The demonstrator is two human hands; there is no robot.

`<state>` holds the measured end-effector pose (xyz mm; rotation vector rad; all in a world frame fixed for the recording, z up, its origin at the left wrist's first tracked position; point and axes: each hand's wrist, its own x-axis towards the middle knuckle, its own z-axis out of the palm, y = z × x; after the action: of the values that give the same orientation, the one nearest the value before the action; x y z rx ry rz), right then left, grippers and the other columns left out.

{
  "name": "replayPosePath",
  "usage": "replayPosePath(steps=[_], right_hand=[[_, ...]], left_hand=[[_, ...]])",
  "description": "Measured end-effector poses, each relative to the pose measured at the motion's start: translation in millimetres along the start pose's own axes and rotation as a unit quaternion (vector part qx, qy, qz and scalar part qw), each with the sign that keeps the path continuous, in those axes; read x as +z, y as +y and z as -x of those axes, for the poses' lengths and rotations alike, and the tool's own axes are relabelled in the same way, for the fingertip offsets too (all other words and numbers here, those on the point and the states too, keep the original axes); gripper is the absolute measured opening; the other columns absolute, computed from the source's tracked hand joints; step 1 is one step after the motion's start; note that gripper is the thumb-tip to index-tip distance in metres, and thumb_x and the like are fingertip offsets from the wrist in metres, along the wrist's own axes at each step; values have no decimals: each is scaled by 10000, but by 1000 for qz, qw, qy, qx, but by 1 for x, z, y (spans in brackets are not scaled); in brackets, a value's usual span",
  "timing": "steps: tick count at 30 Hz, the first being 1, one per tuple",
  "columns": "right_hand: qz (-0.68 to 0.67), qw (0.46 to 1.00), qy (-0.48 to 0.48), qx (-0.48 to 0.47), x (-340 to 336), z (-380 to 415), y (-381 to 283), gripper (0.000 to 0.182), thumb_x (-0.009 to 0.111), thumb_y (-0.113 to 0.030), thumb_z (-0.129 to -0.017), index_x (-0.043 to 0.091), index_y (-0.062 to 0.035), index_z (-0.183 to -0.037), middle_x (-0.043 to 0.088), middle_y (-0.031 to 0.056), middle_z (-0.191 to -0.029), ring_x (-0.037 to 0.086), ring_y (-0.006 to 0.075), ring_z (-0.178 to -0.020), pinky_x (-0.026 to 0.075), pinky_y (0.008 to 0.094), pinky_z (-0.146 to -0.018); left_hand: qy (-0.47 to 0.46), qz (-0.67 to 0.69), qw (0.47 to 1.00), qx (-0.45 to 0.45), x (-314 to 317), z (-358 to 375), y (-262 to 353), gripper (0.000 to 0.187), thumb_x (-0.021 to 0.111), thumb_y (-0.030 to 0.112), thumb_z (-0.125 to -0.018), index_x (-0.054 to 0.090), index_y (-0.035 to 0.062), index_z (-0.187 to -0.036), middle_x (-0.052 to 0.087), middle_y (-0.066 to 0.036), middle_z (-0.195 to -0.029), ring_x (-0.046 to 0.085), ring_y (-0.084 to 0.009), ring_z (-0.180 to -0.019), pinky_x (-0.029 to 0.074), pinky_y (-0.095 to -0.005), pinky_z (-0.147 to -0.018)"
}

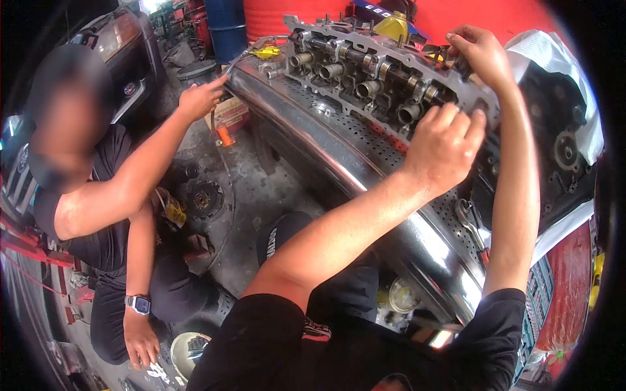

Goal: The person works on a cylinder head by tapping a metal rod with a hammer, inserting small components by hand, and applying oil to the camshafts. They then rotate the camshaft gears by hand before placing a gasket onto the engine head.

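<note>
A metal cylinder head with shafts and several round ports lies on a perforated metal bench. My left hand is at its near right end, fingers curled in and pressed together; whether anything is inside them is hidden. Beyond it, my right hand reaches down over the far right end of the cylinder head, fingers bent around a small dark part that I cannot make out. A ratchet wrench rests on the bench below my hands.
At the left a co-worker sits with one hand by the bench's far left end. A dark engine block stands at the right on white sheeting. Beyond the bench are a yellow container and a blue drum.
</note>
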<state>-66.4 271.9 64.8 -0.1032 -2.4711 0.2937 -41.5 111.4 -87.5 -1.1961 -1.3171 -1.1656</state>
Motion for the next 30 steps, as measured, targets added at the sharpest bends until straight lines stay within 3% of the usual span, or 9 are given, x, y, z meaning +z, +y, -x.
replayPosePath(steps=[7,11,16,18,20,22,23,25,30], right_hand=[[18,1000,-2,-6,0,0,3,388,647,-353,-942,725,-3,-1090,772,117,-887,735,181,-836,546,336,-819],[12,1000,4,-5,1,-1,4,378,648,-355,-942,735,-10,-1070,772,112,-884,736,180,-838,548,337,-816],[37,999,-6,0,-2,1,-2,387,641,-378,-940,735,-25,-1068,768,78,-882,714,163,-823,532,327,-798],[43,999,3,20,2,-5,12,384,624,-375,-950,737,-27,-1067,773,80,-888,721,176,-820,537,340,-794],[-42,990,4,131,-18,28,-61,231,692,-220,-897,753,0,-928,747,134,-763,717,188,-651,563,349,-626],[-31,988,17,148,-12,22,-52,262,707,-256,-875,763,-9,-938,754,140,-786,726,212,-681,566,369,-657],[31,996,68,56,-12,29,-47,302,715,-297,-852,770,-22,-962,758,153,-826,735,251,-744,568,392,-719],[28,992,50,108,-10,24,-48,324,717,-316,-844,770,-27,-979,758,163,-852,737,275,-788,566,405,-757],[48,992,75,86,-4,15,-30,332,711,-328,-844,772,-32,-982,762,168,-880,742,293,-847,565,415,-792]], left_hand=[[-43,-28,999,2,-10,33,6,335,680,67,-784,696,-33,-1104,547,-62,-717,563,-244,-717,449,-385,-669],[-194,-2,981,-10,-1,84,-1,320,693,109,-780,707,-2,-1079,568,-68,-728,563,-245,-736,437,-425,-723],[-32,-46,998,-1,-21,19,7,404,691,122,-832,663,5,-1218,539,-67,-754,562,-247,-773,467,-391,-718],[-36,-46,998,1,-5,-3,-1,375,702,135,-842,676,0,-1192,555,-75,-781,576,-252,-804,508,-392,-732],[-65,-38,997,12,6,-15,-7,358,710,136,-837,690,-2,-1167,576,-86,-805,589,-255,-824,538,-394,-723],[-49,-31,998,34,8,-14,-6,352,705,85,-825,689,-35,-1155,587,-102,-814,591,-267,-808,537,-395,-684],[-44,-25,998,38,7,-8,-6,356,704,70,-819,684,-45,-1156,587,-104,-813,590,-269,-804,536,-391,-674],[-39,-3,998,46,-1,15,-3,361,688,16,-806,669,-81,-1153,579,-118,-811,583,-276,-794,533,-380,-664],[-117,2,992,-41,-25,52,4,173,718,140,-838,672,27,-961,605,-86,-691,621,-291,-670,533,-409,-607]])
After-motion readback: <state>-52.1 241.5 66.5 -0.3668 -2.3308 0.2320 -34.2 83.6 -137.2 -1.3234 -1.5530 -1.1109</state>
